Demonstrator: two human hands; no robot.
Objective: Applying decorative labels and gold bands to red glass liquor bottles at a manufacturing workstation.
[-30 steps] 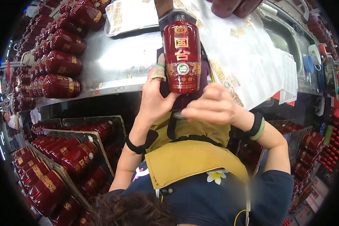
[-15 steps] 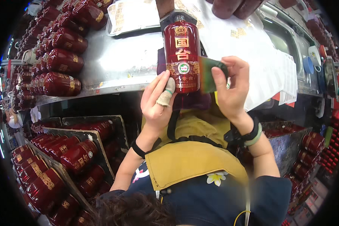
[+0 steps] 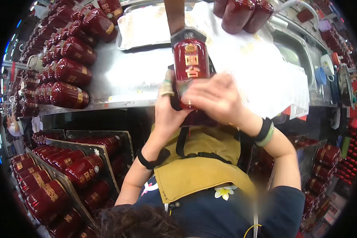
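Observation:
A dark red bottle with raised gold characters lies in front of me, its neck against a dark angular holder. My left hand grips its lower left side, thumb near the base. One of its fingers wears a beige cloth cover. My right hand lies across the bottle's lower front, fingers together and smeared by motion. They hide the gold band and the round emblem there. A faint greenish patch shows by its fingertips; what the fingers hold is hidden.
Rows of red bottles fill the left of the metal table. A white tray stands behind. White sheets cover the right side, with more bottles beyond. Bottle-filled crates stand below left.
My right hand, which held a dark green flat piece at the bottle's right edge, has swept left over its lower front. My left hand has shifted down along its side. The whole view has shifted slightly.

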